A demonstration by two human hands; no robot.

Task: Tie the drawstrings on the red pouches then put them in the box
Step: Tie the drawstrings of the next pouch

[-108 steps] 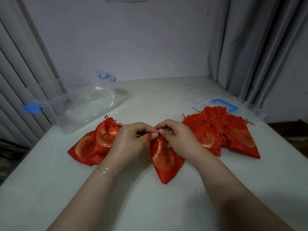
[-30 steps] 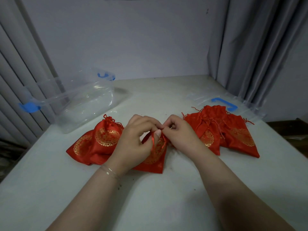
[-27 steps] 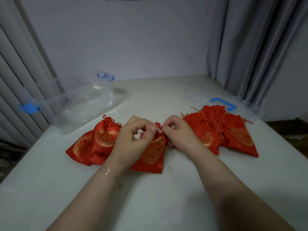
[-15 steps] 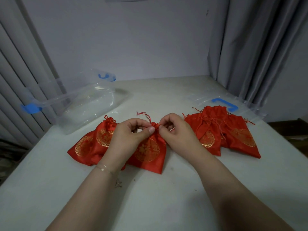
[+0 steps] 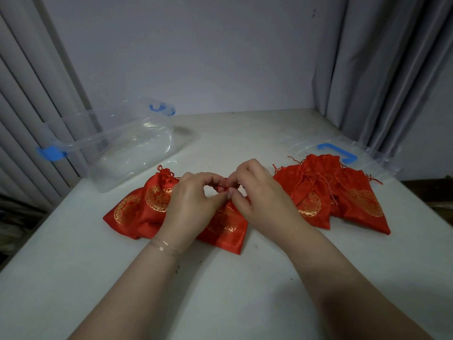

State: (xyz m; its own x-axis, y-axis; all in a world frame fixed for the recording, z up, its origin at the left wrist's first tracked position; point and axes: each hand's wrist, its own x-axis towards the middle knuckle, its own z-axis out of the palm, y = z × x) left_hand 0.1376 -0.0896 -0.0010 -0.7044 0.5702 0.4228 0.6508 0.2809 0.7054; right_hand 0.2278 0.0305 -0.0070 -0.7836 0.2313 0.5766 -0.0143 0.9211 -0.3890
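Observation:
A red pouch with a gold round pattern lies flat at the table's middle. My left hand and my right hand meet over its gathered neck, and both pinch its red drawstring. The neck is mostly hidden by my fingers. Two red pouches with drawn necks lie overlapped just left of my left hand. A heap of several red pouches with loose strings lies to the right. The clear plastic box with blue latches stands open at the back left.
The clear lid with a blue handle lies flat at the back right, partly under the heap of pouches. Grey curtains hang close on both sides of the white table. The wall stands right behind the table's far edge.
The middle pouch was turned and laid flat with its neck pointing away. Both hands moved up to the neck; the string end that stuck up half a second ago is now between my fingertips.

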